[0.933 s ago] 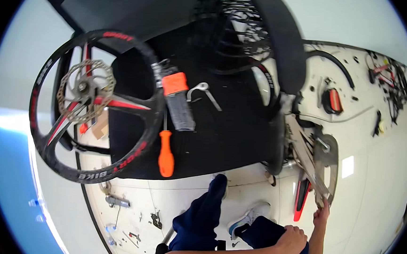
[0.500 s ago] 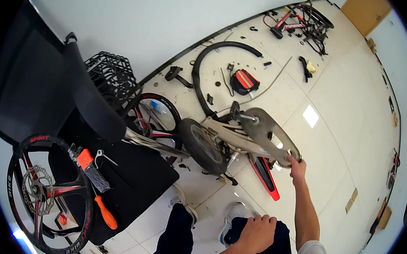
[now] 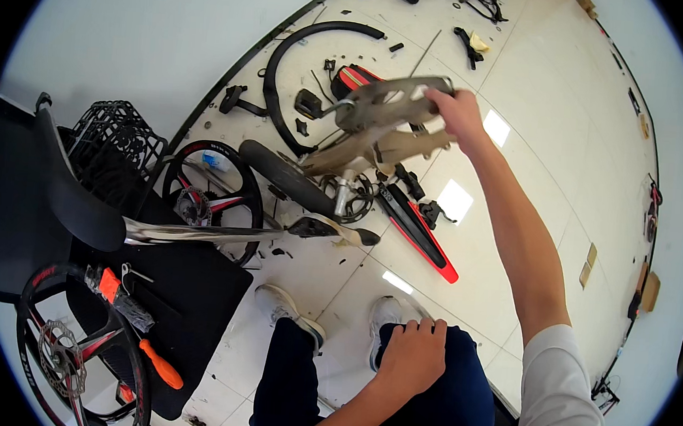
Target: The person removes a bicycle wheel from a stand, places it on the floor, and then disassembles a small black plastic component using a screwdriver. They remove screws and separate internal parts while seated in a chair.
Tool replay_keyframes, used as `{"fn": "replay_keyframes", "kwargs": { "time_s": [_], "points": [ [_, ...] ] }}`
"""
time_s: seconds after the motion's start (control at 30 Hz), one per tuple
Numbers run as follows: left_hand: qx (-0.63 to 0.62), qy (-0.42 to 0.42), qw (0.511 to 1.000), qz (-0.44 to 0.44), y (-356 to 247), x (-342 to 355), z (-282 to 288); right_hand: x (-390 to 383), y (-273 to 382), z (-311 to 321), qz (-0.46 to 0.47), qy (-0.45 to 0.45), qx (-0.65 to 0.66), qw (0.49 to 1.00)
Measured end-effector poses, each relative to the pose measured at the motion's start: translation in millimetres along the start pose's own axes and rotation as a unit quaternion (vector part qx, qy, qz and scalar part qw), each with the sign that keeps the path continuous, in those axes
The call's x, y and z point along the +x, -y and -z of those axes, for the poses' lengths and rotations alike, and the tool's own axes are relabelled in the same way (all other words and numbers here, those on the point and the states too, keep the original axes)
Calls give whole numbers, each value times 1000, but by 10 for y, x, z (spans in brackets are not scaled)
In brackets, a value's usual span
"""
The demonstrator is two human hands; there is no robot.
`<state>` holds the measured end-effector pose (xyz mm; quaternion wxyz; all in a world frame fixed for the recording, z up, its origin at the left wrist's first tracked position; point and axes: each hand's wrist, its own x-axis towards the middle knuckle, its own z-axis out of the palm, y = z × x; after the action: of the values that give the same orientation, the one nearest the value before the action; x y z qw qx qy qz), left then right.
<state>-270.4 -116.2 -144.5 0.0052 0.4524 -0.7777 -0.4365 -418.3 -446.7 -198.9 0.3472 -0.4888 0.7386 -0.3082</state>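
Note:
My right hand (image 3: 461,117) grips the end of a worn, grey-brown chain guard (image 3: 389,98) on part of a bicycle frame, well above the floor. A crank with a black pedal (image 3: 308,102) sticks out at the guard's left end. Below it, a small black-tyred wheel (image 3: 281,175) is tilted. The guard and frame are somewhat blurred. Bent over my knee, my left hand (image 3: 414,357) lies on the dark trousers with nothing in it. A red and black mudguard (image 3: 421,233) lies on the floor between my two hands.
At left stands a black chair (image 3: 184,313) bearing a spoked wheel (image 3: 87,346), an orange-handled screwdriver (image 3: 162,365) and a wrench (image 3: 135,274). Another wheel (image 3: 252,195) and a black basket (image 3: 116,146) are behind it. A curved black tube (image 3: 274,82) and a red-black bag (image 3: 351,81) lie farther off.
My right hand has lifted the chain guard, swinging its held end up and to the left. The frame has tilted with it. My left hand stays on the knee; the view has shifted.

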Motion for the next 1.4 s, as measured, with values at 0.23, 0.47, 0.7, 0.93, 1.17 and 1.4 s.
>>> {"fn": "replay_keyframes", "kwargs": {
  "time_s": [0.23, 0.47, 0.7, 0.93, 1.17, 1.4],
  "points": [
    [-3, -35, 999, -13, 26, -27, -56, 242, 610, -295, 41, 41, -92, 994],
    [4, -50, 998, -27, 19, 14, -62, 265, 1031, -530, 143, 51, -169, 974],
    [4, -60, 998, -23, 17, 46, -99, -246, 1521, -936, 271, 136, -231, 925],
    [-2, -35, 999, -4, 13, 16, -9, -151, 1503, -1010, 272, 71, -255, 925],
    [-19, -25, 999, -23, -29, 37, -18, 911, 872, -870, 243, 15, -338, 909],
    [-40, 9, 999, -2, -22, 68, -12, 639, 340, -153, 23, 39, -163, 986]
  ]
}}
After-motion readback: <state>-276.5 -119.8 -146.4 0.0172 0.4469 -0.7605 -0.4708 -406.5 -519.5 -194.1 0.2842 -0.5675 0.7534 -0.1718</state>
